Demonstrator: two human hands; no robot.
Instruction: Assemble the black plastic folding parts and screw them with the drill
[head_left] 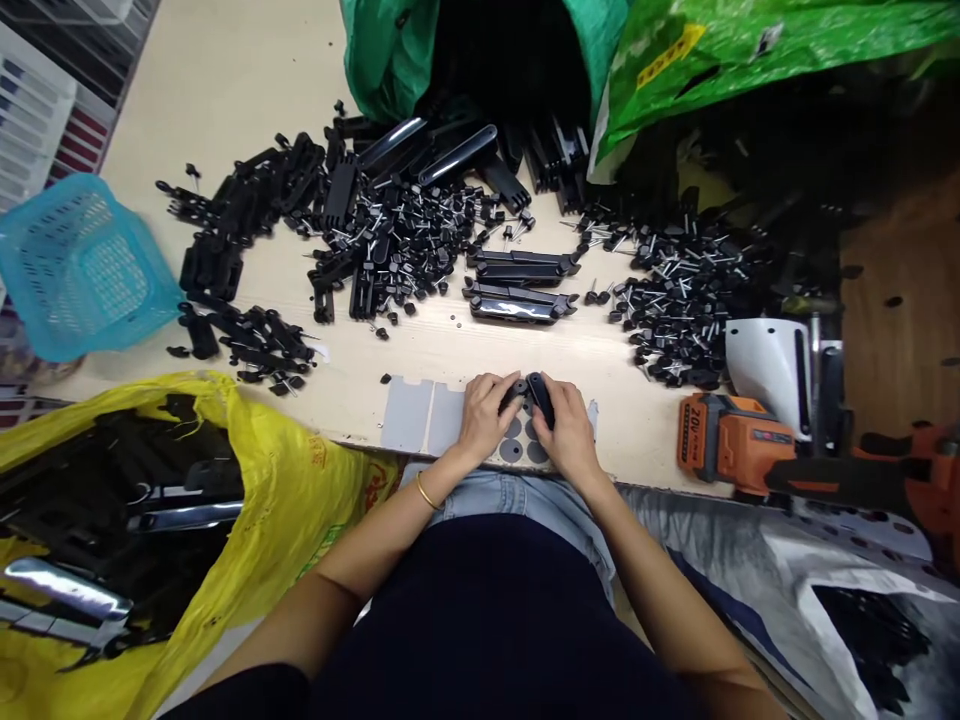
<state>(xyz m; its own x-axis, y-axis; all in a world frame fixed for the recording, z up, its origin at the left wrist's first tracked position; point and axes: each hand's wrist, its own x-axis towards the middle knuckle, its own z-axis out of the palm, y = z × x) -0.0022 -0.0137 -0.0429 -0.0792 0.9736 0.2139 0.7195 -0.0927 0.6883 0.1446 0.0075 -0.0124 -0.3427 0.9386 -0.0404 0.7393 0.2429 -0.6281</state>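
My left hand point(484, 415) and my right hand point(570, 430) meet at the table's near edge, both closed on a small black plastic part point(531, 392) held between them. Under the hands lies a grey sheet point(420, 418) with round dark pads on it. Two long black assembled bars point(519, 285) lie just beyond the hands. A pile of black pins with metal shafts point(409, 235) sits at the back left of them, and another such pile point(675, 290) lies to the right.
A blue basket point(79, 265) stands at the left table edge. A yellow bag point(150, 520) of black and chrome parts is at my left. Green bags point(660, 60) spill black parts at the back. An orange cordless tool point(739, 440) lies at the right.
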